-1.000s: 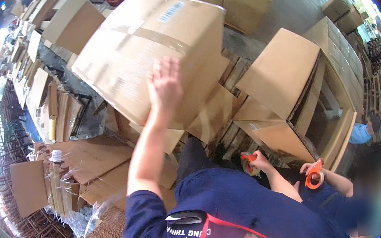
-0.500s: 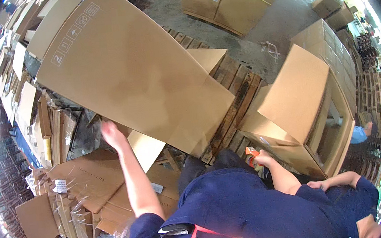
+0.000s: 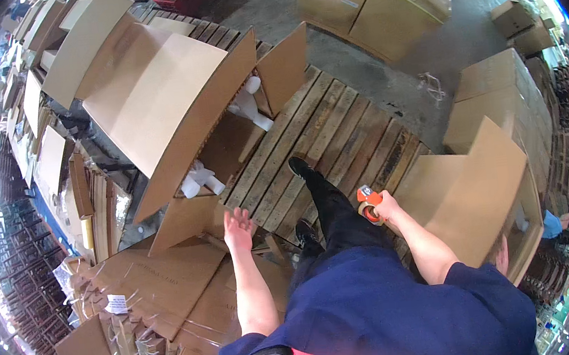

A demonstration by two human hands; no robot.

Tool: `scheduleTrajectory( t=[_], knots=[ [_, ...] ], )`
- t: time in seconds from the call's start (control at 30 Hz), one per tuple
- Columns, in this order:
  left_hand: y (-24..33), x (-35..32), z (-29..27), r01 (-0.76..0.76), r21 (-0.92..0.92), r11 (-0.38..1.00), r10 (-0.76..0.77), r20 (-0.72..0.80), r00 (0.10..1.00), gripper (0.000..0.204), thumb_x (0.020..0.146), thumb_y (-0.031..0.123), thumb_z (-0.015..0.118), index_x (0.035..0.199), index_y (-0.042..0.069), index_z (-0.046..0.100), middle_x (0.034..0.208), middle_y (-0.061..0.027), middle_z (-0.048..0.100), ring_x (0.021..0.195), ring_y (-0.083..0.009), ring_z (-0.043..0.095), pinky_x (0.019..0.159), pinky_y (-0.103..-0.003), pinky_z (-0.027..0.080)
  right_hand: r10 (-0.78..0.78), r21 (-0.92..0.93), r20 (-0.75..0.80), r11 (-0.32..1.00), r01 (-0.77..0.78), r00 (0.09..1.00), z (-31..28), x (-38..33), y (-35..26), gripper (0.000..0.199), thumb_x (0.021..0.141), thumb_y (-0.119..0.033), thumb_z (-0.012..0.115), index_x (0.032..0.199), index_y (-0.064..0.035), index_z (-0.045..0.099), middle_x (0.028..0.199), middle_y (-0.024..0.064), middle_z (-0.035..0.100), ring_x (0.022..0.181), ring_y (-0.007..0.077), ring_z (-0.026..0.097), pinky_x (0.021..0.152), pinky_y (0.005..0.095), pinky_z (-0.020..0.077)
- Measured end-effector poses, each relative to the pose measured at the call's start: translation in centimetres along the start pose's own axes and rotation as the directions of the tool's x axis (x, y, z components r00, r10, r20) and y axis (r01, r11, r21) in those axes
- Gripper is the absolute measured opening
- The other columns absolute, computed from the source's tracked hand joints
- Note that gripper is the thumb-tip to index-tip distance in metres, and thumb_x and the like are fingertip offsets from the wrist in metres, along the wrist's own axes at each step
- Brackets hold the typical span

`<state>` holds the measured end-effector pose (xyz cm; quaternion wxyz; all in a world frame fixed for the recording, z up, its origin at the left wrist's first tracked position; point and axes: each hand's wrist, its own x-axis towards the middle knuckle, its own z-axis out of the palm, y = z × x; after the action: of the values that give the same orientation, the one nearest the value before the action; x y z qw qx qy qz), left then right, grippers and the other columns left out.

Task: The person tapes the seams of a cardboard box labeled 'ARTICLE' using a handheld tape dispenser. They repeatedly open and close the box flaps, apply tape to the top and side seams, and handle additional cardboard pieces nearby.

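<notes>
Both arms point(image 3: 254, 290) forward, left hand point(image 3: 238, 233) spread

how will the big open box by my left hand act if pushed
The box probably feels stiff: its broad side looks uncreased. Its open flaps would likely swing, being untaped. The white padding showing at the opening might shift; weight is unclear.

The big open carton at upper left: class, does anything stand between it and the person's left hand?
Nothing visible stands between the left hand and the big open carton; its lower flap appears right beside the hand, though whether they touch cannot be told.
</notes>
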<state>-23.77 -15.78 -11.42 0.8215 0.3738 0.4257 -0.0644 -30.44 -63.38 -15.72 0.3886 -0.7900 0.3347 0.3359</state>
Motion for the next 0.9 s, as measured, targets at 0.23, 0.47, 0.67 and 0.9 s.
scheduleTrajectory(
  t=[0.23,0.47,0.67,0.9],
  knots=[
    [10.9,10.7,5.8,-0.154,0.382,0.911,0.024,0.323,0.946,0.064,0.123,0.045,0.035,0.178,0.015,0.024,0.188,-0.0073,0.023,0.171,-0.0368,0.026,0.136,-0.062,0.023,-0.404,0.853,0.506,0.364,-0.374,0.762,7.1,15.2,-21.2,0.061,0.102,-0.003,0.071,0.16,-0.0123,0.057,0.139,0.0052,0.071,0.123,0.0272,0.074,0.109,0.0532,0.0624],
    [6.0,20.5,5.7,-0.053,-0.172,0.984,0.013,-0.224,0.975,0.082,0.109,0.061,0.067,0.172,0.015,0.041,0.18,-0.0088,0.038,0.168,-0.0386,0.029,0.137,-0.057,0.026,-0.543,0.899,0.429,0.184,-0.396,0.722,20.7,22.2,-36.2,0.068,0.102,-0.011,0.075,0.165,-0.0114,0.049,0.153,0.0043,0.066,0.145,0.0222,0.061,0.12,0.0457,0.0498],
    [4.4,30.2,4.7,-0.277,-0.575,0.77,0.056,-0.371,0.927,0.073,0.107,0.059,0.072,0.165,0.02,0.052,0.166,-0.0038,0.058,0.156,-0.0334,0.049,0.132,-0.053,0.038,-0.494,0.978,0.196,0.036,-0.205,0.847,25.2,23.4,-42.6,0.05,0.101,-0.006,0.075,0.149,-0.0072,0.061,0.139,0.0057,0.073,0.133,0.0233,0.069,0.117,0.045,0.0533],
    [4.0,31.7,6.8,-0.474,-0.435,0.766,0.306,-0.402,0.863,0.062,0.104,0.048,0.081,0.152,0.014,0.064,0.152,-0.0034,0.069,0.141,-0.0268,0.063,0.121,-0.05,0.052,-0.454,0.977,0.144,-0.074,-0.198,0.879,24.4,20.7,-45.1,0.048,0.098,0.0,0.07,0.145,-0.0092,0.061,0.136,0.0061,0.071,0.129,0.0219,0.069,0.114,0.0428,0.0548]
  ],
)
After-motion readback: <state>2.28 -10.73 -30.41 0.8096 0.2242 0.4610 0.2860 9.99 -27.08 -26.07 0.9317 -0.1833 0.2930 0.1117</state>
